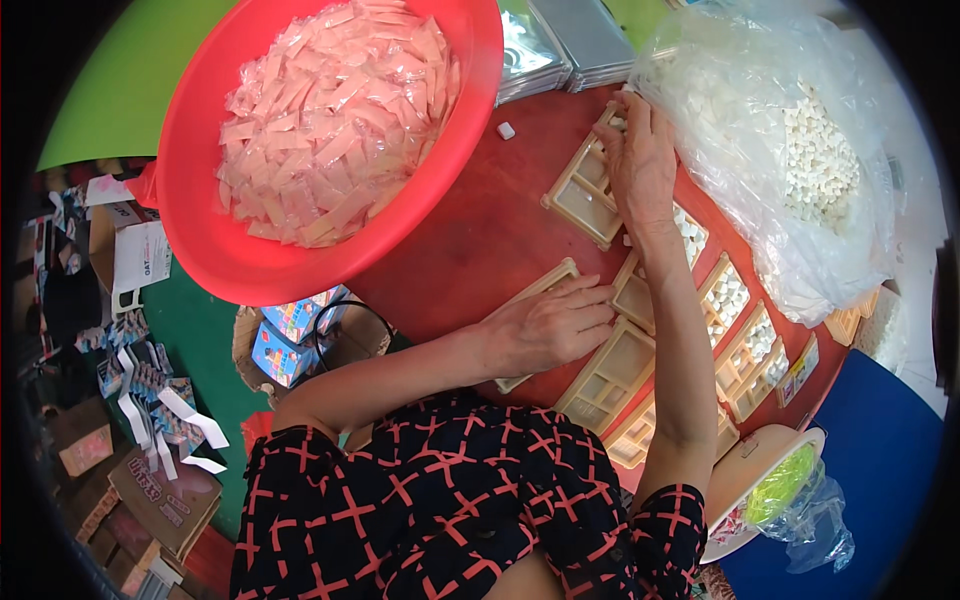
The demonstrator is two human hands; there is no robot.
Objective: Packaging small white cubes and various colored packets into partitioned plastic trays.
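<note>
My right hand reaches over the far beige compartment tray, its fingers bent down at the tray's far end. Small white pieces show by its fingertips; whether it pinches one is hidden. My left hand rests with fingers loosely stretched out over another beige tray, which it partly covers. Next to that hand lies a compartment tray with bare cells. Under and beyond my right forearm are trays holding white pieces. A single white piece lies on the red table.
A big red basin of pink wrapped strips stands at the far left. Clear plastic bags of white pieces fill the far right. Stacked clear-and-grey packs sit at the back. Blue boxes are near my left elbow; a pale bowl is at the right.
</note>
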